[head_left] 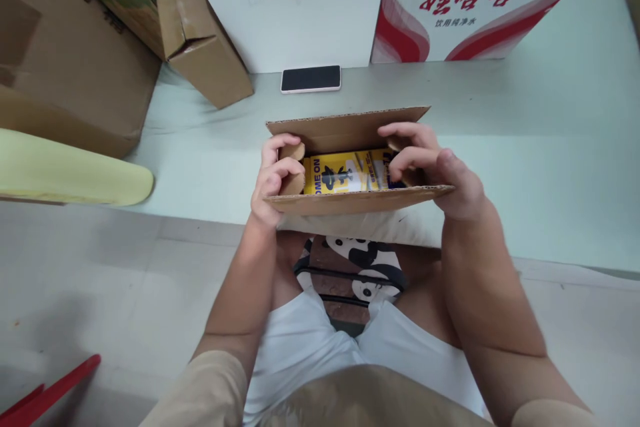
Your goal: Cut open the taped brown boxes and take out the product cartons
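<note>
A small brown cardboard box (345, 130) stands at the near edge of the pale green table (540, 167), its long flaps spread open. Inside lies a yellow packet (345, 173) with dark print. My left hand (273, 177) curls round the box's left end and presses the short left flap inward. My right hand (430, 163) is at the right end, fingers bent over the short right flap and pushing it down onto the packet. Both hands are closed on the flaps.
A black phone (311, 79) lies behind the box. A white carton (285, 7) and a red-and-white printed carton (480, 7) stand at the back. Brown cardboard boxes (190, 33) pile at the back left, with a yellow foam strip (70, 177) below them.
</note>
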A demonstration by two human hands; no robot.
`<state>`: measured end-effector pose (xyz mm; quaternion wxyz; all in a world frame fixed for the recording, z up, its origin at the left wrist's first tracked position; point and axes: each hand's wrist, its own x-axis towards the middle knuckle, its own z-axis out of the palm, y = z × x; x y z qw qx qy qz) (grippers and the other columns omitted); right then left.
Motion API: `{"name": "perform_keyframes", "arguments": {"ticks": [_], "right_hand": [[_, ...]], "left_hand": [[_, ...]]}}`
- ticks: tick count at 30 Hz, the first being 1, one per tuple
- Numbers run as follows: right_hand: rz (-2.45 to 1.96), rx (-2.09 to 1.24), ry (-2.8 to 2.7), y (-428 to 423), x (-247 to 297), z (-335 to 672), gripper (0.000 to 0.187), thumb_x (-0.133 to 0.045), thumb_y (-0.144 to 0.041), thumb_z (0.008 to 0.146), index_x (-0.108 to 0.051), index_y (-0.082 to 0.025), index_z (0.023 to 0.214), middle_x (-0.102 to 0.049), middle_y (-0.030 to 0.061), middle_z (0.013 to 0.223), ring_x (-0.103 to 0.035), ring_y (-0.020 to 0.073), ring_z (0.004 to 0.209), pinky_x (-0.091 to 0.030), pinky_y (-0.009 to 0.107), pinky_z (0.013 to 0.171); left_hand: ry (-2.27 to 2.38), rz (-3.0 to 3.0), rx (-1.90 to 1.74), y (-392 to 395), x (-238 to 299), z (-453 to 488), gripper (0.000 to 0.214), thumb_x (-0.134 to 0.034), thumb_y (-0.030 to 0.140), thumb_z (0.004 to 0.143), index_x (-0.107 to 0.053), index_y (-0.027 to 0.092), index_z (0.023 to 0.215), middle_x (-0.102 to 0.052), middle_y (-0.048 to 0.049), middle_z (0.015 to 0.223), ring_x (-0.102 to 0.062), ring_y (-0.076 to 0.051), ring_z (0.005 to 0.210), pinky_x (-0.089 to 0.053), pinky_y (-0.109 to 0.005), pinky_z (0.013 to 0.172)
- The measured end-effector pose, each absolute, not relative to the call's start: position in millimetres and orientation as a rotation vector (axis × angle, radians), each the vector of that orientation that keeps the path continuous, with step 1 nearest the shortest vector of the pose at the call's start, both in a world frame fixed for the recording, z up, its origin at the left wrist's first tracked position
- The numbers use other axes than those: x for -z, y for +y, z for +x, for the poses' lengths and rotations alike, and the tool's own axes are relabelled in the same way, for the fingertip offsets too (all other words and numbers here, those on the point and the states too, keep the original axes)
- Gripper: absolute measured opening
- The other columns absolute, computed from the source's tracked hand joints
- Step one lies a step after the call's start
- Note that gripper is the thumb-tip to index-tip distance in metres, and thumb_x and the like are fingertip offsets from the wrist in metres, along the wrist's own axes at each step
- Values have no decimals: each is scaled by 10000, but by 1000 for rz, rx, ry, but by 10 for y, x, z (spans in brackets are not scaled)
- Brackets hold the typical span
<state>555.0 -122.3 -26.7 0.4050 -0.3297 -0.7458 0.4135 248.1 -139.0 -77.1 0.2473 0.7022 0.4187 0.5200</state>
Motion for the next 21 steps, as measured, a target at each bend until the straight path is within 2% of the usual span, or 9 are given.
{"name": "perform_keyframes", "arguments": {"ticks": [5, 9, 11, 14, 16, 18, 21], "right_hand": [[-737, -717, -1408, -1238, 318, 5474, 362, -518, -432, 936, -507, -215, 646, -693, 62, 1090, -650, 227, 1127, -464, 469, 1132], [-920, -532, -1284, -1365, 203, 5435, 324, -559, -279, 869, -444, -208, 575, -630, 51, 809, -699, 232, 991, -531, 454, 956], [-1014, -425, -1414, -1507, 77, 5385, 280, -599, -252, 859, -522, -204, 594, -659, 41, 808, -719, 246, 1023, -532, 458, 952], [-1050, -259, -1526, -1744, -160, 5262, 163, -657, -279, 876, -693, -217, 729, -751, 43, 912, -737, 235, 994, -558, 453, 928], [-1081, -257, -1561, -1837, -335, 5185, 144, -671, -312, 889, -742, -224, 800, -764, 34, 855, -730, 197, 826, -573, 382, 756], [-1202, -305, -1723, -1824, -515, 5140, 135, -677, -328, 879, -770, -233, 855, -753, 16, 772, -685, 161, 676, -507, 310, 594], [-1295, -405, -2189, -1597, -730, 5100, 189, -671, -383, 835, -788, -258, 914, -745, 7, 743, -638, 145, 600, -438, 282, 529]], "left_hand": [[1144, 1941, -1537, -1399, 778, 2559, 652, -278, 799, 945, -495, 223, 730, -521, -63, 1342, -519, -274, 1197, -486, -525, 1125], [1265, 1971, -1552, -1438, 820, 2596, 685, -185, 833, 933, -472, 237, 752, -508, -58, 1365, -487, -285, 1281, -464, -537, 1168], [1264, 1992, -1525, -1448, 830, 2587, 680, -200, 832, 935, -482, 236, 769, -501, -69, 1386, -488, -289, 1317, -460, -532, 1179], [1196, 2006, -1491, -1457, 812, 2573, 644, -269, 807, 949, -526, 234, 807, -502, -97, 1401, -499, -302, 1361, -451, -533, 1192], [1124, 2010, -1495, -1466, 785, 2576, 625, -299, 789, 958, -559, 234, 831, -503, -110, 1416, -507, -310, 1376, -444, -544, 1201], [1081, 2006, -1496, -1477, 756, 2587, 616, -314, 780, 962, -586, 239, 849, -500, -110, 1438, -511, -313, 1383, -443, -546, 1206], [1101, 1991, -1449, -1491, 726, 2610, 593, -342, 766, 965, -617, 250, 866, -500, -106, 1470, -508, -314, 1390, -455, -535, 1199]]}}
